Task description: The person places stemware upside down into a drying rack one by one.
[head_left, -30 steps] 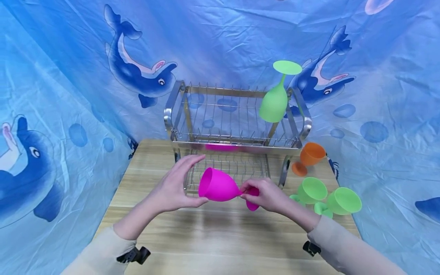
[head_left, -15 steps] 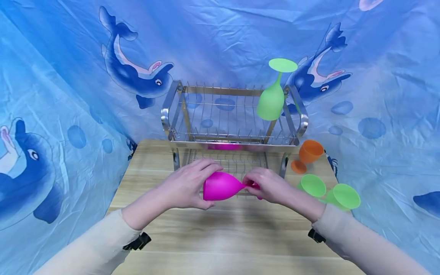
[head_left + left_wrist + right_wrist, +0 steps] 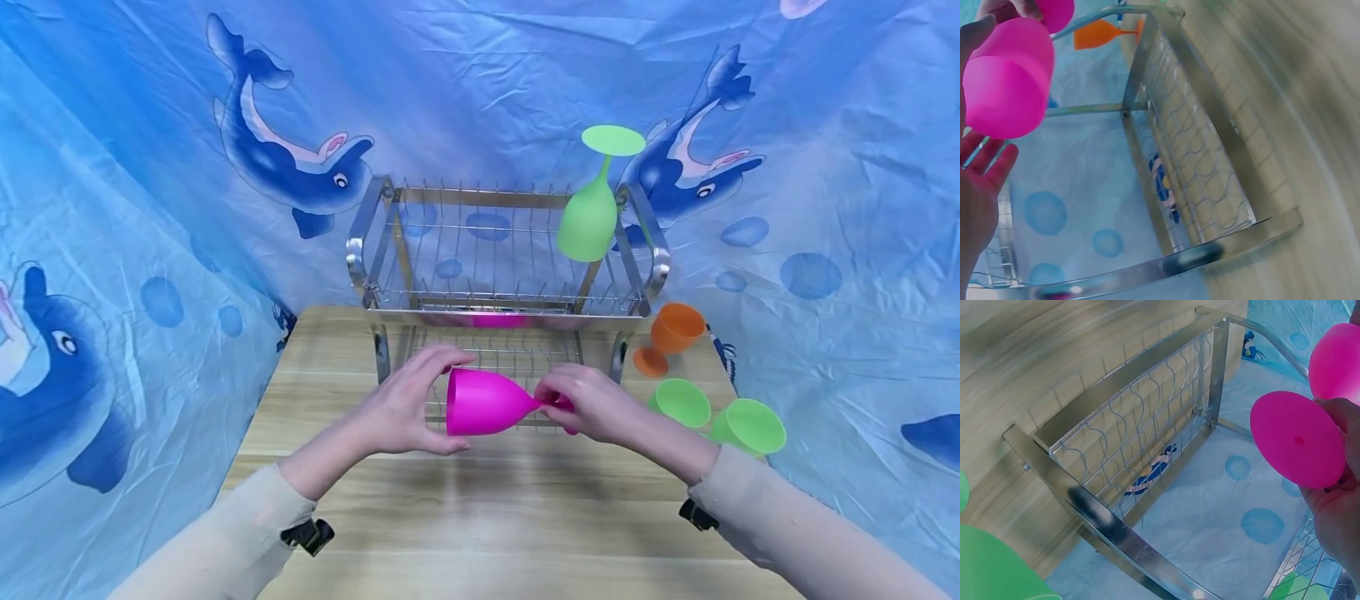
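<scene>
A bright pink plastic goblet [image 3: 487, 403] lies sideways in the air, its mouth toward the left, in front of the dish rack. My right hand [image 3: 588, 403] pinches its stem near the foot. The round pink base [image 3: 1297, 440] faces the camera in the right wrist view. My left hand [image 3: 408, 404] is spread at the bowl's rim, fingers above and thumb below. In the left wrist view, the left hand's fingers [image 3: 988, 164] reach past the edge of the bowl [image 3: 1007, 94].
A two-tier metal dish rack [image 3: 510, 317] stands on the wooden table [image 3: 480, 533]. One green goblet [image 3: 588, 221] sits upside down on its upper tier. To the right stand an orange goblet [image 3: 678, 327] and two green goblets [image 3: 681, 402]. Blue dolphin-print curtains [image 3: 480, 100] surround the table.
The left hand has moved right to the goblet's mouth, closing in around the rim and then loosening a little. The goblet and right hand have shifted slightly right, turning the base more out of sight.
</scene>
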Action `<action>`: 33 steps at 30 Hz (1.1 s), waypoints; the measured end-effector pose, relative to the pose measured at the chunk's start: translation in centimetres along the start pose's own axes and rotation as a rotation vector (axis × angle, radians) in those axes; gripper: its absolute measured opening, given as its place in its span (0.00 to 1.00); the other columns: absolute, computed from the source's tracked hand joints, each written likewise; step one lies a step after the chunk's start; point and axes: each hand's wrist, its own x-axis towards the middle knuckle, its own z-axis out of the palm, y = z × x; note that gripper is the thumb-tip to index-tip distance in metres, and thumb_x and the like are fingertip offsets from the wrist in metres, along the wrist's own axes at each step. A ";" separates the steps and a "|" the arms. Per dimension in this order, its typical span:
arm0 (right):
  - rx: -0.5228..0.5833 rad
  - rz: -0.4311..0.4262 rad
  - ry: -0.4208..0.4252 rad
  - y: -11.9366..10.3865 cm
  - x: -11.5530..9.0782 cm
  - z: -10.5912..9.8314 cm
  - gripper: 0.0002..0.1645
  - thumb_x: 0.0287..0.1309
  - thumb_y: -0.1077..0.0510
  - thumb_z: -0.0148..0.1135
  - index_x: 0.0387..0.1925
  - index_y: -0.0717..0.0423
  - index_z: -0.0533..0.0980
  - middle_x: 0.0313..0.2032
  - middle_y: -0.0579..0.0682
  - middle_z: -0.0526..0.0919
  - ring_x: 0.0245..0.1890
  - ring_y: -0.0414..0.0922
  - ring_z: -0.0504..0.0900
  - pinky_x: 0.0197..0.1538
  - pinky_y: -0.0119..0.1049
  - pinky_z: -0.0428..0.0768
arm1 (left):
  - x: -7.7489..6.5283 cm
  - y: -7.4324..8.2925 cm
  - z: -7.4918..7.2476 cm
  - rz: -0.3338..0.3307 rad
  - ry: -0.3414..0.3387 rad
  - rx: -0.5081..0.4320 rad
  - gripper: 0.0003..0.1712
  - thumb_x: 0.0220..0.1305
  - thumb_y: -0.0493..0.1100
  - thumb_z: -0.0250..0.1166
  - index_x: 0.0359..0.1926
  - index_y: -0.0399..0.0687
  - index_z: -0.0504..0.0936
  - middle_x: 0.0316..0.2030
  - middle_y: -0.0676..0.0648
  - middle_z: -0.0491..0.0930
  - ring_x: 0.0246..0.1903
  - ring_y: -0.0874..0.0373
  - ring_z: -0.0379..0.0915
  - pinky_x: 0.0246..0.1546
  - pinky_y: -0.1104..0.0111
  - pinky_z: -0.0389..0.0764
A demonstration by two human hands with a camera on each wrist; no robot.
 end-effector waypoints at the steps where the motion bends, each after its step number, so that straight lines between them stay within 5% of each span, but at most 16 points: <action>1: -0.001 0.001 0.000 0.0 -0.1 0.0 0.07 0.54 0.54 0.71 0.36 0.45 0.81 0.30 0.37 0.79 0.26 0.29 0.74 0.31 0.19 0.78 | -0.1 -0.1 0.2 -0.006 0.003 -0.012 0.59 0.33 0.67 0.78 0.66 0.57 0.63 0.62 0.55 0.64 0.59 0.59 0.65 0.55 0.57 0.78; 10: 0.007 0.008 -0.011 0.1 -0.3 -0.3 0.08 0.53 0.54 0.72 0.36 0.44 0.81 0.30 0.36 0.78 0.28 0.31 0.74 0.32 0.20 0.79 | -0.4 -0.6 1.5 0.012 0.052 -0.122 0.51 0.35 0.57 0.80 0.61 0.53 0.66 0.57 0.54 0.67 0.53 0.61 0.69 0.51 0.69 0.80; 20: 0.097 0.017 -0.074 0.3 -0.1 -0.3 0.06 0.54 0.56 0.70 0.35 0.45 0.81 0.30 0.37 0.77 0.17 0.28 0.74 0.24 0.20 0.77 | -1.1 -0.9 2.4 -0.067 0.083 -0.156 0.48 0.36 0.58 0.80 0.60 0.57 0.68 0.55 0.56 0.70 0.50 0.62 0.73 0.49 0.69 0.81; 26: 0.040 0.034 -0.053 -0.2 -0.3 -0.9 0.13 0.51 0.52 0.73 0.39 0.46 0.81 0.32 0.39 0.80 0.27 0.33 0.78 0.32 0.25 0.81 | -1.5 -0.7 2.7 -0.103 0.115 -0.195 0.48 0.36 0.58 0.80 0.60 0.57 0.68 0.55 0.56 0.71 0.50 0.62 0.73 0.49 0.69 0.81; 33: 0.038 0.070 0.107 -0.3 -1.9 -2.1 0.30 0.47 0.50 0.76 0.54 0.47 0.78 0.45 0.42 0.82 0.45 0.41 0.80 0.42 0.37 0.85 | -2.2 -0.8 3.1 -0.182 0.147 -0.299 0.48 0.38 0.61 0.79 0.61 0.58 0.69 0.56 0.57 0.71 0.51 0.60 0.73 0.50 0.67 0.82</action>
